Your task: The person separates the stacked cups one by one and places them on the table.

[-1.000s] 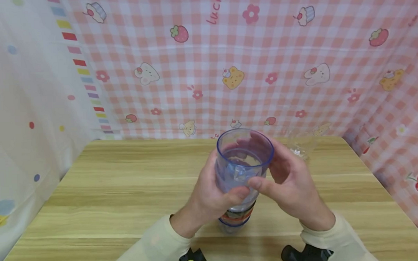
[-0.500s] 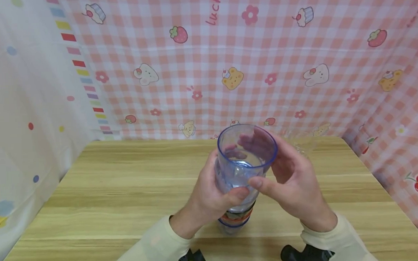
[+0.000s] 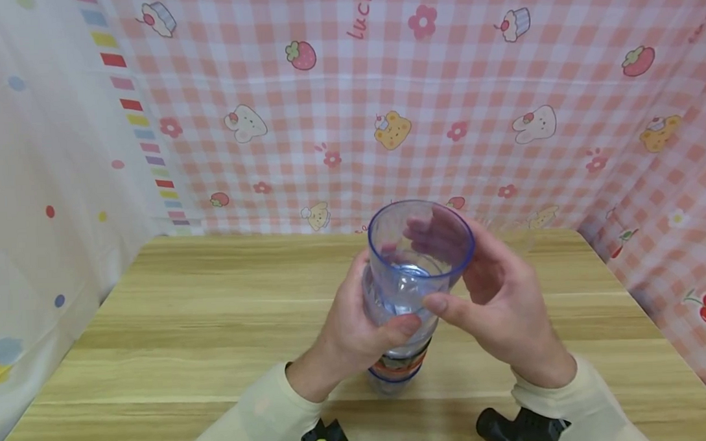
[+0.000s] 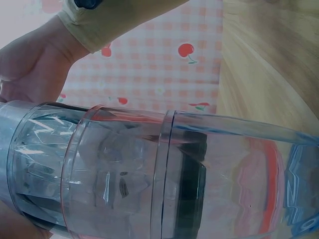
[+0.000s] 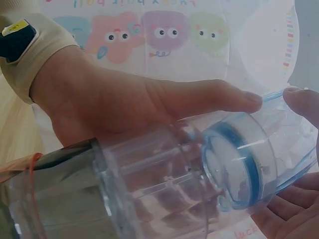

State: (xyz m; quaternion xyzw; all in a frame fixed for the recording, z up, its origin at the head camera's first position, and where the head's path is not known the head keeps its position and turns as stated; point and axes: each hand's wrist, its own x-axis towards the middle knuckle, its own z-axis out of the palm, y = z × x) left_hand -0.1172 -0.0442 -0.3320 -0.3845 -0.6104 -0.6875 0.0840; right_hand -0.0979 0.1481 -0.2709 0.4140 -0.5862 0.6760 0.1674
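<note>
We see a stack (image 3: 395,369) of clear cups that appears to stand on the wooden table (image 3: 216,316), and we take it as our landmark. The top cup (image 3: 415,260), with its blue rim, is at the upper end of the stack. Our right hand (image 3: 502,306) has hold of that cup, thumb along its near side and fingers curved round its far side, spread only as wide as the cup needs. Our left hand (image 3: 356,324) wraps the stack just below, thumb across its front and fingers behind it. In the right wrist view the top cup's blue ring (image 5: 244,164) shows through the clear wall of the cup beneath, so the base seems to sit partly inside (how deep, we cannot tell). Lower down the stack we make out a dark band (image 4: 192,194) and an orange band (image 4: 272,189). We judge the step in hand to be working the top cup within its neighbour, though whether we are seating it or drawing it out this moment does not settle. Either way, the next move calls for a steady left hand on the stack and a straight pull or push from the right, since a sideways tug could wedge the cup or tip the stack.
</note>
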